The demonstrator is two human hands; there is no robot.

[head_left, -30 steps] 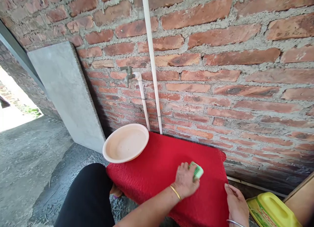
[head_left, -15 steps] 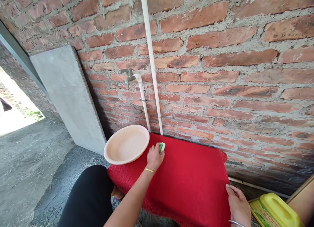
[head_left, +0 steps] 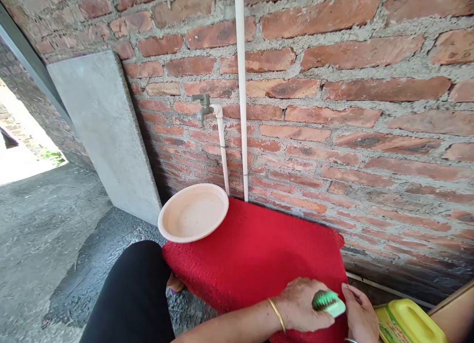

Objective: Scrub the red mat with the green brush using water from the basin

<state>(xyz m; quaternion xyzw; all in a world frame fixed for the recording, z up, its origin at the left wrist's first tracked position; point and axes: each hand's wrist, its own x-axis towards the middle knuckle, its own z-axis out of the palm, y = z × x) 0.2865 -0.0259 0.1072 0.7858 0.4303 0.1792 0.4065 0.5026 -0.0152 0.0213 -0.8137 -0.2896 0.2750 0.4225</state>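
My left hand (head_left: 301, 303), with a gold bangle at the wrist, is closed around a small scrubbing brush (head_left: 336, 307). The brush has a pale body, and its green and dark bristles show uppermost. Beneath it lies a red cloth (head_left: 259, 249) spread over a low surface. At the right edge of that cloth, my right hand (head_left: 361, 316) pinches the fabric between thumb and fingers, close beside the brush. A pale pink basin (head_left: 194, 213) rests at the far left end of the cloth; no objects show in it.
A tap (head_left: 202, 106) on a white pipe (head_left: 224, 155) is fixed to the brick wall (head_left: 333, 110) above the basin. A grey slab (head_left: 103, 135) leans at left. A yellow plastic container (head_left: 411, 321) stands right of my right hand. My knee (head_left: 138, 278) is near the cloth.
My left hand has carried the brush from beside the basin to the cloth's right front side. My right hand keeps its hold on the edge. The view has shifted slightly.
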